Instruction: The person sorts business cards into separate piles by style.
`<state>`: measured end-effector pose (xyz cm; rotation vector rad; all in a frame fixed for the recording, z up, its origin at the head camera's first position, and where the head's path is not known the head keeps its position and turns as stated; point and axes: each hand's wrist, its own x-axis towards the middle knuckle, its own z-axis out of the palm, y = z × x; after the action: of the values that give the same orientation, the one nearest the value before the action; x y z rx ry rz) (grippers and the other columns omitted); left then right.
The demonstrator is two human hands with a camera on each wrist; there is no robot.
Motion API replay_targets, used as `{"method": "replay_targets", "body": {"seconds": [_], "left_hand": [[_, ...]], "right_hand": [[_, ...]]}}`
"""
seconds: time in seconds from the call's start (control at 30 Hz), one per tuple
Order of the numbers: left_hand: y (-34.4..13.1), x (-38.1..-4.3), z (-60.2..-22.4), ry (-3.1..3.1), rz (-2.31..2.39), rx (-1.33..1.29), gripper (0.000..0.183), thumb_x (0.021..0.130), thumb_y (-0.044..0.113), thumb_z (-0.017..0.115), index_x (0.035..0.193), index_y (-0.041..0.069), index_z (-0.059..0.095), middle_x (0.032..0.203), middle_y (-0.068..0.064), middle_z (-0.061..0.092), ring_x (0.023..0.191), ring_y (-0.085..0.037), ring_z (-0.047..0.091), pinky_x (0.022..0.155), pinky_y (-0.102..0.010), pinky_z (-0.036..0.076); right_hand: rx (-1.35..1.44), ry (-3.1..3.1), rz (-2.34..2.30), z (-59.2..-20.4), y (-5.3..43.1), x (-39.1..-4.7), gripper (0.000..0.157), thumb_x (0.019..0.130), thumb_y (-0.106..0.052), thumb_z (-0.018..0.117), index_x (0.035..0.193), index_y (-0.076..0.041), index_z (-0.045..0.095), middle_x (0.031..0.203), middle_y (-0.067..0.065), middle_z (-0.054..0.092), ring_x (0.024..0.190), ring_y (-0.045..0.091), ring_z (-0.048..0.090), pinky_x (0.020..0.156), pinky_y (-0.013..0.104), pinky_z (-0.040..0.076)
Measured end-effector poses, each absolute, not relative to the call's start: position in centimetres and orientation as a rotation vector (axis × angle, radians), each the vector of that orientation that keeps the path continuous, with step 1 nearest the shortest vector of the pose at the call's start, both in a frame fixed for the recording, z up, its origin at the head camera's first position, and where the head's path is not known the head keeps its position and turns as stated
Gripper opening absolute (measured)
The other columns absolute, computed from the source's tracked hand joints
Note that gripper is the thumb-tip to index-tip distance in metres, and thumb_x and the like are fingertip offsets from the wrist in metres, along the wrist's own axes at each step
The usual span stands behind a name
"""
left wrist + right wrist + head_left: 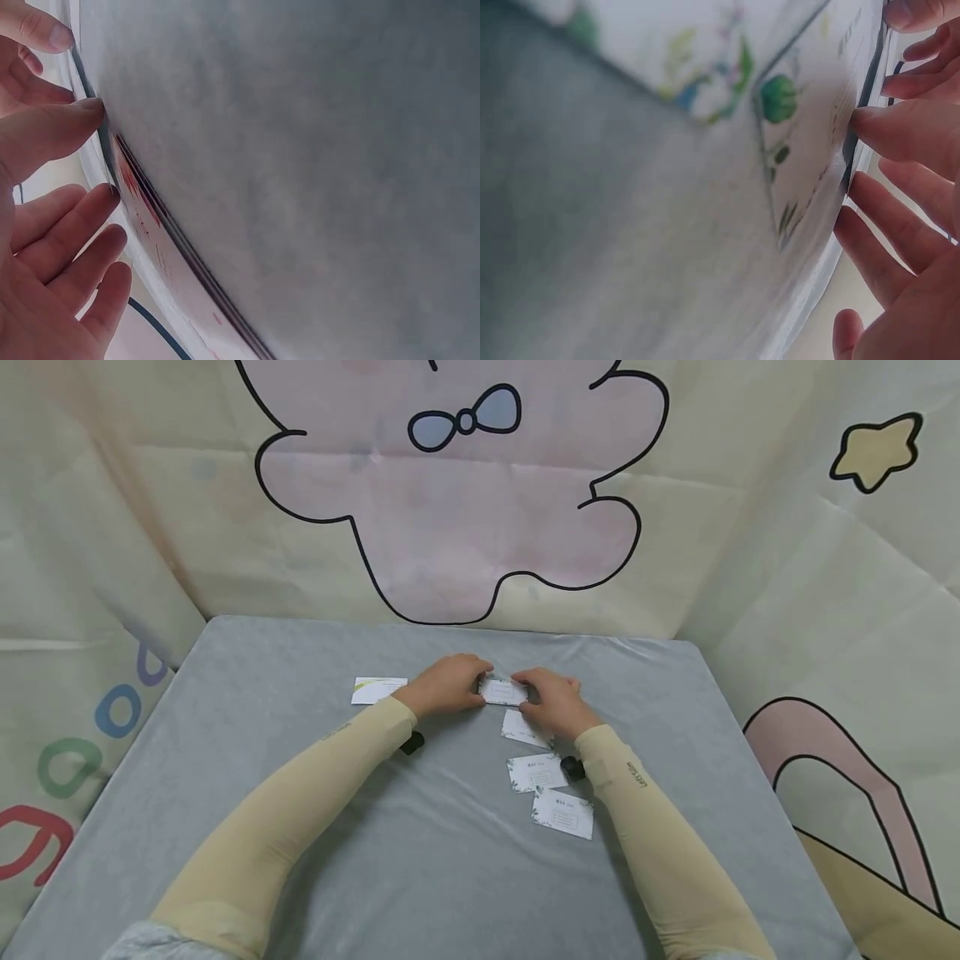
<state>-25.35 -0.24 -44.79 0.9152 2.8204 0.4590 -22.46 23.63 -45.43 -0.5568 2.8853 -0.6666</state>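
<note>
In the head view a white business card (503,692) with printed lines lies near the back of the grey-covered table, between both hands. My left hand (448,683) holds its left end, thumb at the near corner and forefinger at the far one. At the right end my right hand (553,700) grips it the same way, thumb low and forefinger above. Just below, partly behind the right hand, lies a leaf-patterned card (521,728). A flat stack of cards (187,262) with dark edges shows beside the left fingers (67,240) in the left wrist view.
Two more leaf-patterned cards, an upper one (536,772) and a lower one (564,814), lie nearer the front, by the right wrist. A white card with a yellow stripe (375,691) lies left of the left hand. Printed cloth walls (585,602) stand behind and beside the table (420,877).
</note>
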Motion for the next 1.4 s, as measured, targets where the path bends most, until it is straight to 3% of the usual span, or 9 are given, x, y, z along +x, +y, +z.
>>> {"method": "replay_targets", "body": {"seconds": [0.27, 0.6, 0.93, 1.4], "left_hand": [[0.5, -24.7, -44.2, 2.815, 0.473, 0.952, 0.06, 0.09, 0.032, 0.074, 0.143, 0.011, 0.055, 0.132, -0.005, 0.064, 0.124, -0.022, 0.059, 0.108, -0.039, 0.046], [2.6, -22.9, -43.8, 2.729, 0.519, 1.18, 0.059, 0.09, 0.033, 0.075, 0.141, 0.01, 0.057, 0.136, -0.006, 0.063, 0.128, -0.021, 0.057, 0.111, -0.039, 0.044], [3.2, -21.3, -43.7, 2.692, 0.506, 1.18, 0.066, 0.085, 0.038, 0.079, 0.142, 0.014, 0.057, 0.134, -0.001, 0.064, 0.123, -0.017, 0.059, 0.107, -0.036, 0.047], [3.7, -20.7, -43.7, 2.681, 0.462, 1.13, 0.061, 0.087, 0.031, 0.08, 0.142, 0.014, 0.058, 0.139, -0.002, 0.062, 0.131, -0.019, 0.056, 0.113, -0.036, 0.042]], "right_hand": [[-0.54, 2.89, -0.68, -45.0, 24.5, -21.8, 0.051, 0.094, -0.024, 0.071, 0.143, -0.021, 0.055, 0.145, 0.003, 0.056, 0.137, 0.024, 0.051, 0.103, 0.053, 0.023], [-0.551, 2.894, -0.689, -44.4, 26.9, -19.6, 0.051, 0.095, -0.03, 0.069, 0.143, -0.019, 0.055, 0.146, 0.004, 0.055, 0.139, 0.025, 0.048, 0.104, 0.054, 0.022], [-0.567, 2.912, -0.625, -44.5, 27.6, -16.6, 0.061, 0.086, -0.044, 0.078, 0.139, -0.021, 0.058, 0.14, -0.002, 0.06, 0.135, 0.021, 0.052, 0.101, 0.052, 0.023], [-0.515, 2.967, -0.652, -44.6, 28.4, -14.8, 0.051, 0.087, -0.033, 0.079, 0.134, -0.021, 0.063, 0.133, -0.002, 0.065, 0.129, 0.022, 0.056, 0.1, 0.053, 0.025]]}}
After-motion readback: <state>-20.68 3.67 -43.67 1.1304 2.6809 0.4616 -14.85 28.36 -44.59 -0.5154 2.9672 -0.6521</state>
